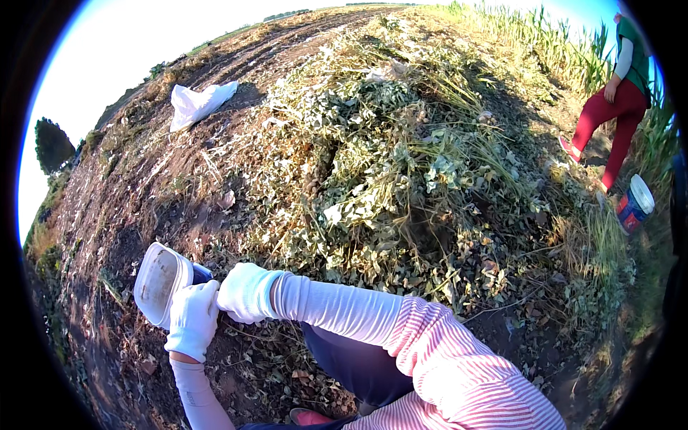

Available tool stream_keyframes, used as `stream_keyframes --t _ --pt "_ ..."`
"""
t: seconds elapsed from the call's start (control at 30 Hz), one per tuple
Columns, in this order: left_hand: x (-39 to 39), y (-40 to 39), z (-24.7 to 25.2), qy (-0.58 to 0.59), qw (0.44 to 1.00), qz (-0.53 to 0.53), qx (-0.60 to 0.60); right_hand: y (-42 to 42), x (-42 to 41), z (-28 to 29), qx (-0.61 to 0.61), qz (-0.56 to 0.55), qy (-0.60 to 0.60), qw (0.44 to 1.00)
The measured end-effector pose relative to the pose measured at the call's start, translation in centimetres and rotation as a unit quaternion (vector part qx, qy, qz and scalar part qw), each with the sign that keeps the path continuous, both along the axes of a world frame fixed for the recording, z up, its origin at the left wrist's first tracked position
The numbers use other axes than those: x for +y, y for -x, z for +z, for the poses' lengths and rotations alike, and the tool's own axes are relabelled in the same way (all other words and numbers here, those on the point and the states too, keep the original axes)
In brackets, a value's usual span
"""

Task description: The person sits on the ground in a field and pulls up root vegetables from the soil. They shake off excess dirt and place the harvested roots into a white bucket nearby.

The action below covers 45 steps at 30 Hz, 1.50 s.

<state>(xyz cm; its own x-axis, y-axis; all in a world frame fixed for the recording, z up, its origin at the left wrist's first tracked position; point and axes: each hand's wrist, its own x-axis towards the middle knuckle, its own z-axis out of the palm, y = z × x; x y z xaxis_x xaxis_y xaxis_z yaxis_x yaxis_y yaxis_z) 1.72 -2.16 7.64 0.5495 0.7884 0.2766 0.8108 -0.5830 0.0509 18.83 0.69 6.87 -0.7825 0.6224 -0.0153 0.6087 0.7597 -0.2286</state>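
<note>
My left hand (193, 318), in a white knit glove, grips the near side of a plastic bucket (159, 284). The bucket is tipped so that its mouth faces me; its pale inside is stained with dirt, and a bit of blue outer wall shows. Against the left hand lies my right hand (246, 293), also gloved in white, its fingers bent beside the bucket. What those fingers hold is hidden. Just beyond both hands rises a heap of pulled peanut plants (365, 177), with leaves, dry stems and some pods showing.
A white sack (200, 104) lies on bare soil at the far left. On the right, a person (618, 102) in red trousers stands near a lidded or white-topped bucket (635, 204). Tall maize (548, 43) grows behind. Dry leaf litter (258, 360) covers the ground by my feet.
</note>
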Motion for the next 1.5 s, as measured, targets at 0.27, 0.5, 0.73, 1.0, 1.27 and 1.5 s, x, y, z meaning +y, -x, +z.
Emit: stream_keyframes --t 0.27,0.5,0.73,1.0,1.27,1.5 --pt "0.3 -0.1 -0.7 0.010 1.000 -0.007 -0.014 -8.6 1.6 0.4 0.169 -0.159 -0.147 0.962" --pt "0.4 0.5 -0.3 0.009 1.000 -0.002 -0.016 -21.8 10.8 0.7 -0.207 -0.375 -0.112 0.897" --pt "1.2 0.7 -1.5 0.001 1.000 -0.002 -0.024 -33.9 7.8 -4.6 -0.287 -0.488 -0.034 0.824" --pt "2.2 1.2 -2.2 0.032 0.999 0.009 0.000 -35.3 3.6 -4.1 -0.214 -0.605 -0.168 0.748" --pt "2.1 1.0 -1.7 0.027 0.999 0.004 -0.030 -37.3 4.3 -2.7 -0.128 -0.761 -0.002 0.636" --pt "1.9 1.6 -1.7 0.021 0.999 0.006 -0.029 -37.8 3.6 -4.0 -0.066 -0.693 0.003 0.718"
